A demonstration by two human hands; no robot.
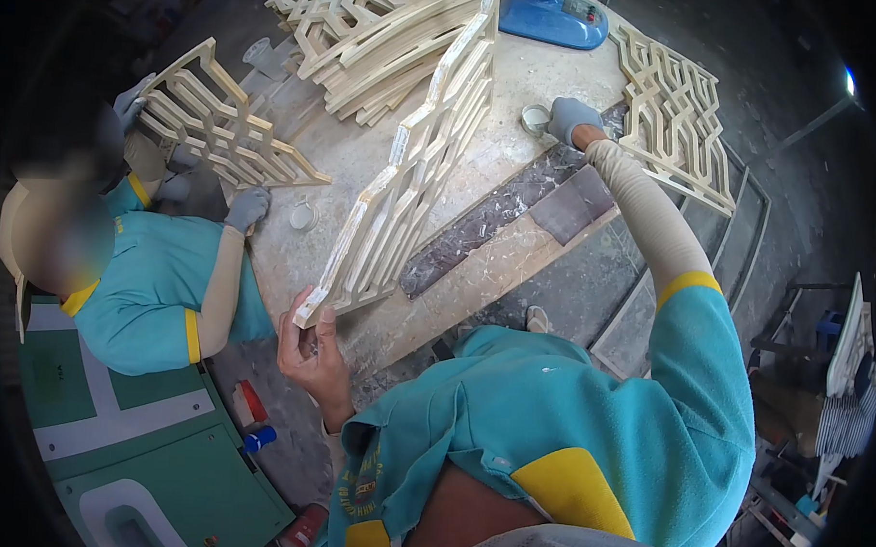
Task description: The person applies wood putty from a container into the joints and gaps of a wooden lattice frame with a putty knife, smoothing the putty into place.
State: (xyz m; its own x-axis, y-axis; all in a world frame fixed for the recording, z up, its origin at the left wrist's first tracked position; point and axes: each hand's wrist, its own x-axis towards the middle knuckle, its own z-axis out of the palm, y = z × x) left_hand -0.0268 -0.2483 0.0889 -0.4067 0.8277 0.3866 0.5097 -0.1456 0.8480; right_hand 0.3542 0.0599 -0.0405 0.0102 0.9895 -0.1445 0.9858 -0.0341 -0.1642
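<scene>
My left hand (319, 358) is bare and grips the lower corner of a pale wooden lattice panel (401, 156), thumb on one side and fingers on the other. The panel stands tilted on its edge on the worktable (358, 343), with white smears along its upper edge. My right hand (573, 121), in a grey glove, is at the far side of the table, fingers curled at the rim of a small round cup (535, 120) with whitish content. Whatever is between those fingers is hidden.
Across the left corner, a co-worker (168, 274) in gloves holds another lattice panel (212, 121). Stacked wooden pieces (388, 55) lie at the back, near a blue tool base (553, 19). More lattice (670, 108) stands right. A second cup (304, 216) and dark strip (508, 213) rest on the table.
</scene>
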